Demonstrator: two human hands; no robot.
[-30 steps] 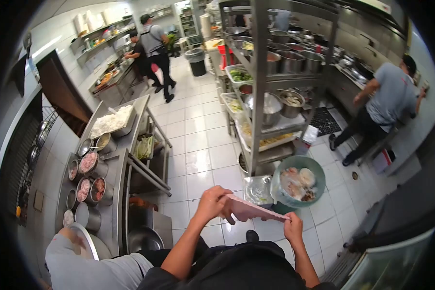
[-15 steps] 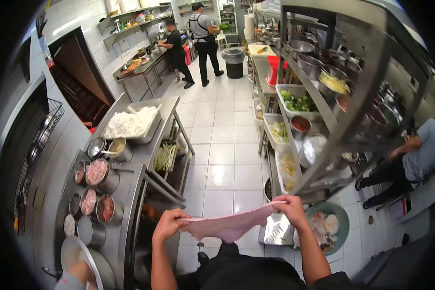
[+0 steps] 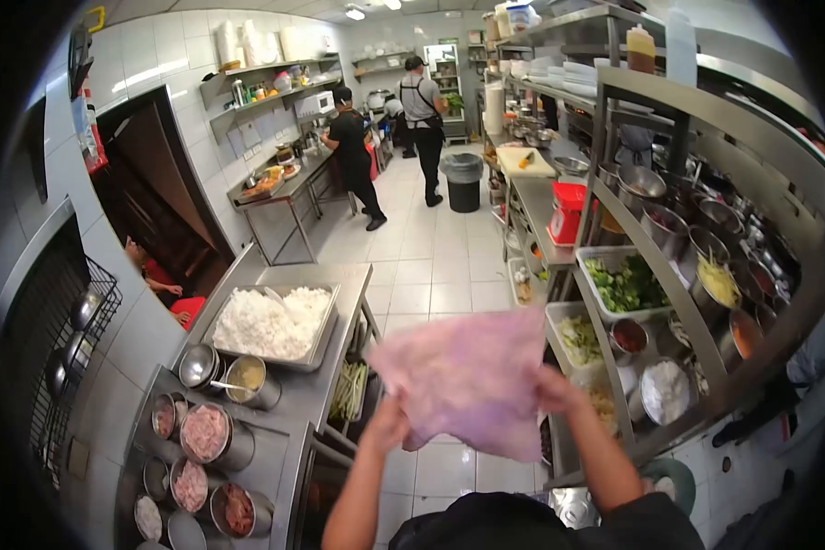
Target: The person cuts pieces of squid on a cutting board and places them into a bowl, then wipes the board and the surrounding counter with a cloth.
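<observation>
Sheet, pink and blurred, is held up in the air over the floor, between the right edge of the desk and the rack. Left grip grasps its left edge; right grip grasps its right edge, fingertips hidden. On the desk, a rice tray sits by the far edge, and meat pots stand toward the near left corner. Greens lie at the rack's left edge. Farther back, a person in grey stands near a bin.
</observation>
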